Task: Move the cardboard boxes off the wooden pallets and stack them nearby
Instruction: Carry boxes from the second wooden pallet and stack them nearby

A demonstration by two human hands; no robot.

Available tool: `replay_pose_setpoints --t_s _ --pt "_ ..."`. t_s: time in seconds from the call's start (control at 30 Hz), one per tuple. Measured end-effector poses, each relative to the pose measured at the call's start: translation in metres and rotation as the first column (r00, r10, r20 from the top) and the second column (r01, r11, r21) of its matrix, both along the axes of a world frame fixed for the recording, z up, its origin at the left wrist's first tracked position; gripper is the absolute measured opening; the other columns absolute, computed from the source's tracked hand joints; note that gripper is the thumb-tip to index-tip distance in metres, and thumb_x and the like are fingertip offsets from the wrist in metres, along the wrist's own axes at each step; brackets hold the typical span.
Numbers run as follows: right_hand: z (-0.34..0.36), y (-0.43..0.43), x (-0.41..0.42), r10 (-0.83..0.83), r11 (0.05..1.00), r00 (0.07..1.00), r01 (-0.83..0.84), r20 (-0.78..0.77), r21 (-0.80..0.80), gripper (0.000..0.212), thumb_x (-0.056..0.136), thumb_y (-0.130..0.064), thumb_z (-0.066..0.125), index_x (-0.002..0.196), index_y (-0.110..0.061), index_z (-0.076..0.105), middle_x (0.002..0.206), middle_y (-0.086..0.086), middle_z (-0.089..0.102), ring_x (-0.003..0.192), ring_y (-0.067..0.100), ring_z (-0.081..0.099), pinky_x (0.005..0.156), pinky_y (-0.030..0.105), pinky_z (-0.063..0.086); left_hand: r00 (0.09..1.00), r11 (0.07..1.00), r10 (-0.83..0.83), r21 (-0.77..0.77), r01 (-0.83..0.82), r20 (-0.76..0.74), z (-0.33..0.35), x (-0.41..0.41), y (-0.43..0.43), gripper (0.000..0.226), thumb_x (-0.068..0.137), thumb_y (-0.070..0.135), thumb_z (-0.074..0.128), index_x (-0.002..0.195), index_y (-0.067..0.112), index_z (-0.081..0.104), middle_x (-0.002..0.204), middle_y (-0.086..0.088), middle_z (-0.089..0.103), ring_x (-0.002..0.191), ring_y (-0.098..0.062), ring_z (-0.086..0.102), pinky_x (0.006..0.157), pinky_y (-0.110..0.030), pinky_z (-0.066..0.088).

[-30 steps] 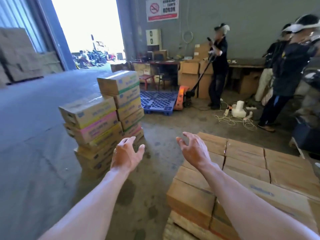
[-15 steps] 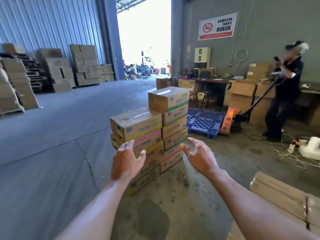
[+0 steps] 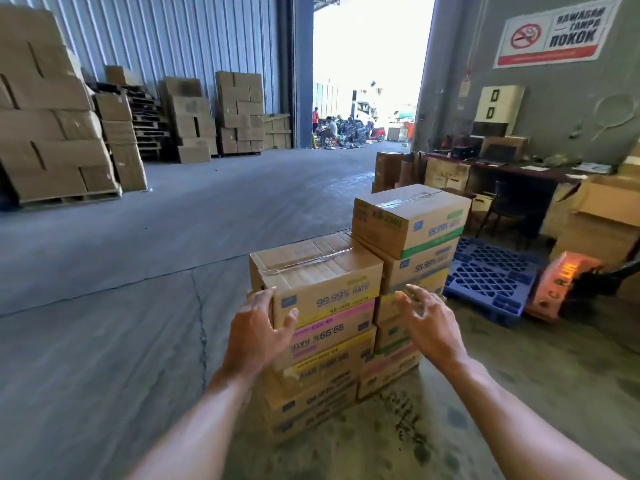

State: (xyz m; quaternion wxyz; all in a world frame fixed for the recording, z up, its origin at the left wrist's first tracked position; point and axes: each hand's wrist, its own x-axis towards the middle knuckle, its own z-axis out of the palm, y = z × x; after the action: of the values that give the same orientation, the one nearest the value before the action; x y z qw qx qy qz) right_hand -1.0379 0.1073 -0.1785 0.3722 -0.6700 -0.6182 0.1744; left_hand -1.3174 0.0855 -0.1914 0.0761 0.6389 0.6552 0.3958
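Two stacks of printed cardboard boxes stand side by side on the concrete floor in front of me. The near stack is topped by a yellow-banded box (image 3: 322,275); the taller far stack is topped by a green-banded box (image 3: 412,220). My left hand (image 3: 258,336) is open, its fingers at the near left corner of the yellow-banded box. My right hand (image 3: 429,325) hovers open in front of the far stack, holding nothing.
A blue plastic pallet (image 3: 491,278) with an orange pallet jack (image 3: 561,282) lies right of the stacks. A desk (image 3: 512,171) and more cartons line the right wall. Palletised brown boxes (image 3: 52,133) stand at the left wall. Open doorway (image 3: 363,98) ahead.
My view has swung left, away from the wooden pallet of boxes, and closer to the floor stacks. Both open hands have reached forward toward the near stack's top box.
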Motion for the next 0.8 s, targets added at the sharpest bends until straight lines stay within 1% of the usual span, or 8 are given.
replay_pose_setpoints --t_s 0.13,0.27,0.43,0.53,0.57,0.67,0.73,0.8 --pt "-0.023 0.093 0.003 -0.011 1.0 0.998 0.011 -0.057 -0.004 0.061 0.1 -0.055 0.049 0.146 -0.015 0.052 0.148 0.009 0.052 0.135 0.026 0.049 0.111 0.049 0.043 0.997 1.0 0.016 -0.025 -0.014 0.073 -0.028 -0.007 0.095 0.06 0.087 0.037 0.073 0.136 0.004 0.06 0.133 -0.015 0.064 0.122 -0.028 0.061 0.099 -0.028 0.041" --pt "-0.042 0.173 0.008 -0.012 1.0 0.985 0.008 -0.171 -0.026 0.059 0.099 -0.058 0.049 0.141 -0.018 0.058 0.141 0.01 0.059 0.127 0.026 0.056 0.106 0.052 0.047 0.988 0.998 0.016 -0.067 -0.006 0.155 -0.047 -0.002 0.167 0.057 0.086 0.025 0.077 0.135 0.001 0.059 0.132 -0.017 0.065 0.12 -0.031 0.063 0.097 -0.028 0.042" --pt "-0.064 0.264 0.017 -0.014 0.996 0.978 -0.004 -0.209 -0.085 0.061 0.098 -0.057 0.05 0.142 -0.015 0.056 0.139 0.012 0.06 0.121 0.022 0.059 0.102 0.04 0.05 0.982 0.985 0.098 -0.16 -0.072 0.164 -0.078 -0.005 0.234 0.073 0.078 0.045 0.063 0.137 0.001 0.058 0.134 -0.018 0.063 0.12 -0.032 0.061 0.096 -0.029 0.042" --pt "-0.083 0.322 0.021 -0.015 0.993 0.987 -0.004 -0.158 -0.119 0.089 0.085 -0.083 0.041 0.144 -0.016 0.053 0.138 0.015 0.059 0.124 0.028 0.057 0.107 0.048 0.047 0.97 0.962 0.186 -0.232 -0.147 0.158 -0.098 -0.005 0.27 0.073 0.083 0.045 0.067 0.141 0.002 0.053 0.142 -0.018 0.057 0.127 -0.034 0.056 0.103 -0.037 0.043" --pt "-0.09 0.342 0.024 0.014 0.991 0.991 -0.031 -0.131 -0.131 0.093 0.083 -0.085 0.039 0.144 -0.017 0.053 0.14 0.015 0.058 0.126 0.03 0.055 0.108 0.049 0.045 0.964 0.949 0.22 -0.261 -0.176 0.152 -0.104 -0.003 0.281 0.071 0.086 0.041 0.071 0.143 0.003 0.051 0.145 -0.017 0.054 0.13 -0.035 0.053 0.105 -0.04 0.042" --pt "-0.106 0.395 0.028 0.11 0.977 0.994 -0.112 -0.018 -0.184 0.065 0.099 -0.059 0.047 0.148 -0.016 0.048 0.15 0.016 0.046 0.137 0.034 0.043 0.111 0.046 0.036 0.945 0.909 0.311 -0.324 -0.263 0.106 -0.125 0.003 0.311 0.072 0.088 0.037 0.074 0.146 0.004 0.048 0.148 -0.017 0.05 0.134 -0.034 0.05 0.11 -0.041 0.04" --pt "-0.116 0.428 0.034 0.173 0.962 0.982 -0.153 0.073 -0.228 0.058 0.102 -0.05 0.049 0.149 -0.017 0.047 0.153 0.015 0.044 0.14 0.034 0.039 0.113 0.046 0.033 0.924 0.872 0.375 -0.369 -0.323 0.078 -0.136 0.009 0.328 0.072 0.088 0.039 0.074 0.146 0.005 0.048 0.149 -0.018 0.05 0.135 -0.034 0.049 0.111 -0.041 0.039" --pt "-0.126 0.452 0.043 0.258 0.949 0.95 -0.215 0.174 -0.232 0.053 0.102 -0.043 0.053 0.145 -0.013 0.05 0.151 0.014 0.048 0.138 0.035 0.043 0.111 0.045 0.035 0.905 0.84 0.421 -0.401 -0.365 0.058 -0.144 0.017 0.339 0.072 0.09 0.04 0.071 0.147 0.005 0.047 0.151 -0.017 0.048 0.137 -0.034 0.047 0.111 -0.041 0.038"
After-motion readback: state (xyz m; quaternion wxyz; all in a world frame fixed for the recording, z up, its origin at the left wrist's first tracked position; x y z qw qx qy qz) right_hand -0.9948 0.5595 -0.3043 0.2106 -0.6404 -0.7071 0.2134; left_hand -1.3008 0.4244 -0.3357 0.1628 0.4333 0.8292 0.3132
